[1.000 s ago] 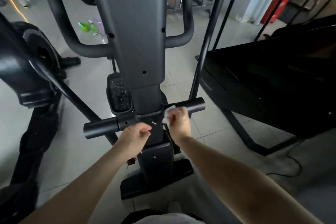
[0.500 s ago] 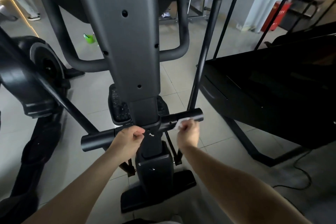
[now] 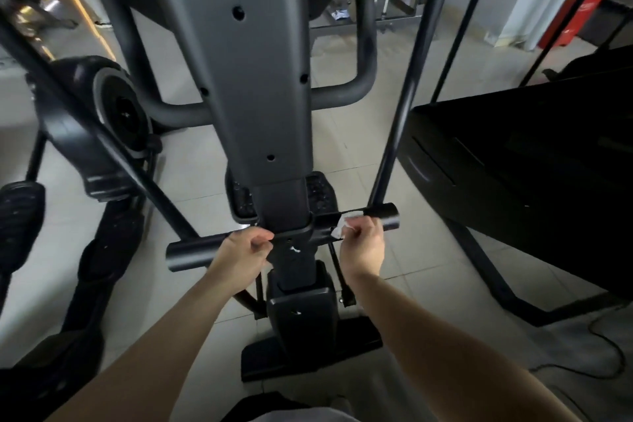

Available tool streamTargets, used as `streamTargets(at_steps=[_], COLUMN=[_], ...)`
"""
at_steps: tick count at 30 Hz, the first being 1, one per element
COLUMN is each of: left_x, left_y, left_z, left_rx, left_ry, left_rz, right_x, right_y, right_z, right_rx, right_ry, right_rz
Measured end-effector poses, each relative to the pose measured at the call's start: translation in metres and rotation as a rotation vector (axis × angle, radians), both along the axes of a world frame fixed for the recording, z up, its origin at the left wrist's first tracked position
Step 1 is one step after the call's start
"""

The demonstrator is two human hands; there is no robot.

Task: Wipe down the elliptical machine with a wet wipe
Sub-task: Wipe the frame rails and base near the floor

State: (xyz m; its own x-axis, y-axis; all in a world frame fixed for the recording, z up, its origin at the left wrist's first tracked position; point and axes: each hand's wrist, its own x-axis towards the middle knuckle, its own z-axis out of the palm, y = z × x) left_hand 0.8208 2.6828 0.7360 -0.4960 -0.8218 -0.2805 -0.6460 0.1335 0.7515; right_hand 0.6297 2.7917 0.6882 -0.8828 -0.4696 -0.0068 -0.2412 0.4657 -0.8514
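The elliptical machine's grey upright column (image 3: 246, 86) fills the middle of the view, with a black crossbar (image 3: 191, 252) running left to right low on it. My left hand (image 3: 239, 259) grips the crossbar's left half just beside the column. My right hand (image 3: 363, 248) holds a crumpled white wet wipe (image 3: 339, 228) against the crossbar's right half, close to the right end cap (image 3: 388, 216). Most of the wipe is hidden under my fingers.
A black treadmill (image 3: 520, 161) stands close on the right, with a cable (image 3: 603, 343) on the floor. Another elliptical's flywheel (image 3: 120, 106) and pedals (image 3: 20, 212) crowd the left. The machine's base foot (image 3: 308, 346) sits on the tiled floor below my arms. A red box (image 3: 579, 17) is far right.
My right hand has slid the wipe rightward along the crossbar, from beside the column toward the end cap. My left hand has kept its grip. The view has tilted up.
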Motion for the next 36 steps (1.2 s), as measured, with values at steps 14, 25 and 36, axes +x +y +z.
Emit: streamTargets(at_steps=[14,25,36], left_x=[0.024,0.069,0.152], left_y=[0.002,-0.049,-0.114], left_z=[0.002,-0.014,-0.04], left_rx=[-0.159,-0.307,-0.36], left_ry=[-0.047,-0.145,-0.061], left_rz=[0.311,0.218,-0.07], right_x=[-0.02,0.036,0.187], right_y=[-0.007,-0.024,-0.094], right_z=[-0.01,0.005,-0.01], right_rx=[-0.045,-0.149,0.027], right_ry=[0.109,0.033,0.443], right_rz=[0.212,0.067,0.172])
